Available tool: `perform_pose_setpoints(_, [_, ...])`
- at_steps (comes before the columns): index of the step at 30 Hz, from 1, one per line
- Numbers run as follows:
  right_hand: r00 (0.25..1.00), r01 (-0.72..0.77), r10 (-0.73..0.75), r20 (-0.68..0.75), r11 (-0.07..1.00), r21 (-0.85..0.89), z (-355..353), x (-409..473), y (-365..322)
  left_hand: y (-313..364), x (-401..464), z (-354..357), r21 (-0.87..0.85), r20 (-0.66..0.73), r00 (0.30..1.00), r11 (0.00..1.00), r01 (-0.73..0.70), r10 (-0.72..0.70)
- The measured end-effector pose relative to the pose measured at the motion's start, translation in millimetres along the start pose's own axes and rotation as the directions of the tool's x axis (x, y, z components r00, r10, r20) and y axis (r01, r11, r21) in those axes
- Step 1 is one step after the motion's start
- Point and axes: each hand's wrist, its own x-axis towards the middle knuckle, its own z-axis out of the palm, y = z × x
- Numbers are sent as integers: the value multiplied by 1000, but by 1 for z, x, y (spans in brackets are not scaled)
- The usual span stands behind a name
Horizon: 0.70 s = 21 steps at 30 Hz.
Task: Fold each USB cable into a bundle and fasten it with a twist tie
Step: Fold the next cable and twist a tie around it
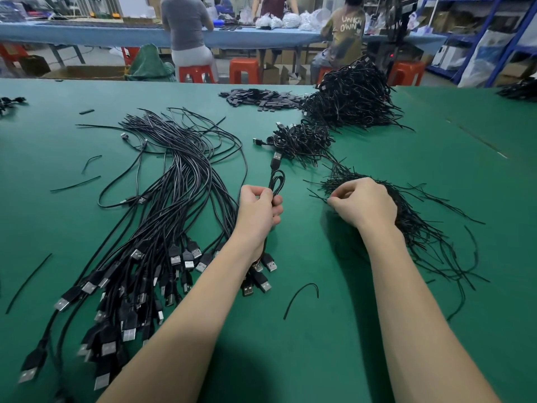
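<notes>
Head view: a folded cable (276, 181) is gripped in the left hand (258, 210), fingers curled round the bundle; its loop and USB plug stick out past the far side of the fist, near the centre of the green surface (377, 330). The right hand (364, 203) is placed on the near-left edge of the tie pile (421, 228), fingers curled with the tips pinched together at the ties; whether a tie is actually caught cannot be told.

Loose cables (162, 205) are spread left of the left hand, plugs fanned out toward the near left. Some plugs are also seen under the left wrist. One stray tie (302, 295) is laid between the two forearms, touching neither.

Tied bundles (302, 139) are heaped just beyond the folded cable; a larger heap (351, 97) is stacked further off to the right. A row of flat black pieces (258, 97) is laid at the far edge. Short tie offcuts are scattered on the left.

Beyond the surface, people are seen at a blue bench (116, 33), with red stools (244, 71) beside them.
</notes>
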Motion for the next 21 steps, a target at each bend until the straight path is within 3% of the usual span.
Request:
perform_pose_setpoints(7, [991, 112, -88, -103, 959, 261, -15, 4, -4, -1, 0, 0, -11, 2, 1000, 1000, 4, -4])
perform_pose_setpoints(11, [973, 204, -168, -157, 946, 254, -17, 4, -5, -1, 0, 0, -13, 4, 1000, 1000, 7, -7])
perform_pose_setpoints(16, [980, 185, -157, -119, 945, 270, -16, 4, -4, -2, 0, -1, -5, 3, 1000, 1000, 5, -5])
perform_pose_setpoints(18, [978, 205, -199, -57, 893, 401, -19, 1, -8, -2, 0, -1, -4, 1, 1000, 1000, 0, 0])
perform_pose_setpoints(21, [936, 221, -345, 71, 731, 645, -18, -10, -28, -1, -1, 1, 8, 15, 1000, 1000, -14, 14])
